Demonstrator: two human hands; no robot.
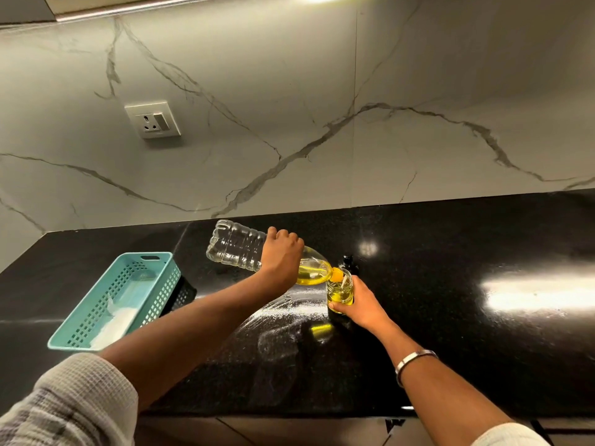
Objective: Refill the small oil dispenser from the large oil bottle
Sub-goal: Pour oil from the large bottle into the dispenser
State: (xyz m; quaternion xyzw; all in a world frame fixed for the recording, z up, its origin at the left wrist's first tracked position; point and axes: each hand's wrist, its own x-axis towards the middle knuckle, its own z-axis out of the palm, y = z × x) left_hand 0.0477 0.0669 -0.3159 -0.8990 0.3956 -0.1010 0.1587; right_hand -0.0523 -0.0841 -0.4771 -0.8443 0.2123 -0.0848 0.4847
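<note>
The small oil dispenser (pixel 340 292) stands on the black counter (pixel 467 300), grasped by the right hand (pixel 360 304). The left hand (pixel 281 257) grips the tipped large oil bottle (pixel 257 252), its mouth seemingly touching the dispenser's rim. A teal basket (pixel 96 320) sits left.

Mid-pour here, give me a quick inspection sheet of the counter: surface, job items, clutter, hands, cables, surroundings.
Surface: black counter, glossy, with a whitish smear in front of the pour spot.
Job's things: large bottle tipped nearly level, mostly empty, its yellow oil pooled at the neck, mouth at the rim of the small dispenser, which stands upright and partly filled. A dark cap stands just behind it.
Clutter: teal basket at left, something white inside.
Hands: left hand grips the bottle; right hand holds the dispenser.
Cables: nothing seen.
Surroundings: marble-look wall with a socket, nothing plugged in.
</note>
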